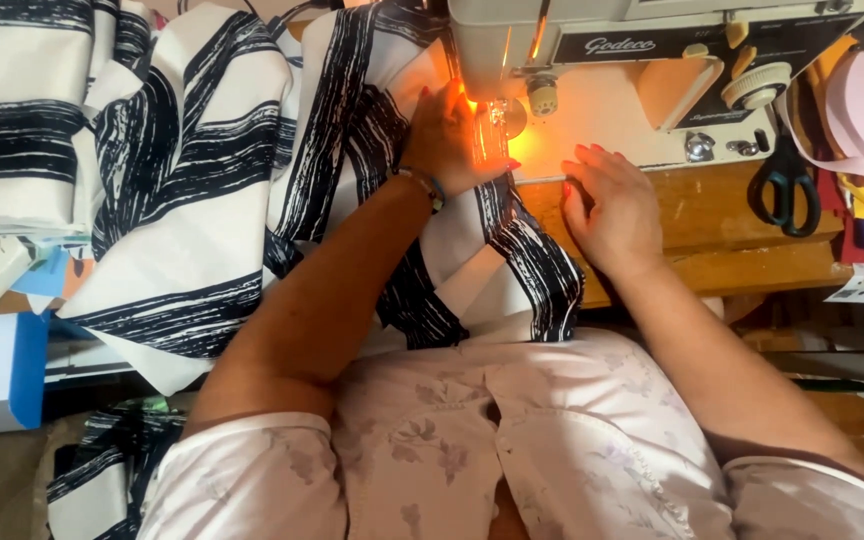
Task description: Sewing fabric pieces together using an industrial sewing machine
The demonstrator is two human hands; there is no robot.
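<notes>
the left hand point(449, 135) lies flat and spread on the fabric point(202, 200), pressing it to the machine point(602, 60) bed just left of the needle point(497, 120), likely to keep the cloth taut and straight under the lamp's glow. the right hand point(612, 205) rests open, fingers together, on the desk point(732, 215) near its front edge, touching the cloth's right border, seemingly steadying that side. most of the fabric is heaped off the desk's left side and drapes over the front edge into the lap, so the left is crowded. scissors point(787, 190) hang at the right, well apart from the right hand, with bare wood between.
</notes>
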